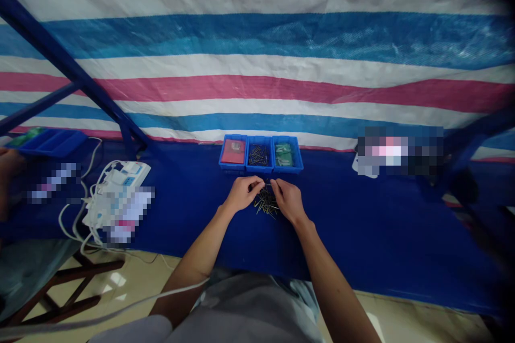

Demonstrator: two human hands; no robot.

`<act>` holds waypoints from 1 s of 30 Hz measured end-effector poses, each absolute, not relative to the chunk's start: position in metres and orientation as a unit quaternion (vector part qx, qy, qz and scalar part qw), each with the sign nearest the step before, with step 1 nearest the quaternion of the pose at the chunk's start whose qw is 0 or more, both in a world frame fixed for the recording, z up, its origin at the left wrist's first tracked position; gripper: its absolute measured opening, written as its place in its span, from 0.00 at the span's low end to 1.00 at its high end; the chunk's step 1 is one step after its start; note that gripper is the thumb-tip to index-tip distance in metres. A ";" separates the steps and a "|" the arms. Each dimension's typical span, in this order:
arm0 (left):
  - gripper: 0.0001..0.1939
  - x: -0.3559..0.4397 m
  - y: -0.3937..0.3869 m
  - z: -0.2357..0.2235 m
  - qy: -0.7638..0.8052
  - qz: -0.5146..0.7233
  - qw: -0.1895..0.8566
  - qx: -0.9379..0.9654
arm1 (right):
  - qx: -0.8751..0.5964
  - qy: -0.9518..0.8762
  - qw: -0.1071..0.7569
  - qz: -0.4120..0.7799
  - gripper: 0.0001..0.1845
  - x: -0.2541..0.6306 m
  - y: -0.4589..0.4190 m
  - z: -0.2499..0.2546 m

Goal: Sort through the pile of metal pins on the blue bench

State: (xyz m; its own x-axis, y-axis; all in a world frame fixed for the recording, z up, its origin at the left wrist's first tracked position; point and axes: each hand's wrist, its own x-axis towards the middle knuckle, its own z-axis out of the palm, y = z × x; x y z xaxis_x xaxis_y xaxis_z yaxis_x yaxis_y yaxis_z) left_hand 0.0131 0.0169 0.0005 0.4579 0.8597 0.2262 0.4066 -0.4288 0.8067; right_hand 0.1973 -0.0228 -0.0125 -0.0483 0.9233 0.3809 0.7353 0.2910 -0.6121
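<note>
My left hand (243, 193) is pinched closed just above a loose pile of thin metal pins or screws (266, 204) on the blue-covered table. Facing it across the pile, my right hand (288, 200) has its thumb and fingers closed too. A thin sliver seems to show between the two sets of fingertips, too small to name. Behind the hands stand three joined blue bins. The left bin (221, 163) has a pink-red bottom with a small pale item. Dark pins like those in the pile lie in the middle bin (259, 169). Small silvery pieces rest on green in the right bin (299, 163).
On the left, a white power strip (139, 172) with tangled white cables lies beside a blurred-out item. Another person's hand (10, 163) and a blue divided tray (54, 142) are farther left. A striped tarp (257, 86) hangs behind the table (362, 236).
</note>
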 end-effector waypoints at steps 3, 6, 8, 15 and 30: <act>0.17 0.013 0.018 0.000 0.401 0.331 0.347 0.780 | -0.585 -0.712 0.366 0.126 0.25 0.198 -0.023 -0.012; 0.15 0.013 0.018 0.000 0.399 0.338 0.347 0.779 | -0.567 -0.712 0.383 0.158 0.23 0.199 -0.024 -0.010; 0.15 0.012 0.018 0.000 0.401 0.341 0.347 0.776 | -0.550 -0.708 0.402 0.184 0.18 0.201 -0.025 -0.007; 0.15 0.012 0.017 0.001 0.401 0.343 0.352 0.773 | -0.524 -0.708 0.429 0.200 0.12 0.201 -0.024 -0.005; 0.16 0.013 0.017 0.002 0.395 0.338 0.352 0.778 | -0.566 -0.717 0.384 0.133 0.22 0.200 -0.024 -0.008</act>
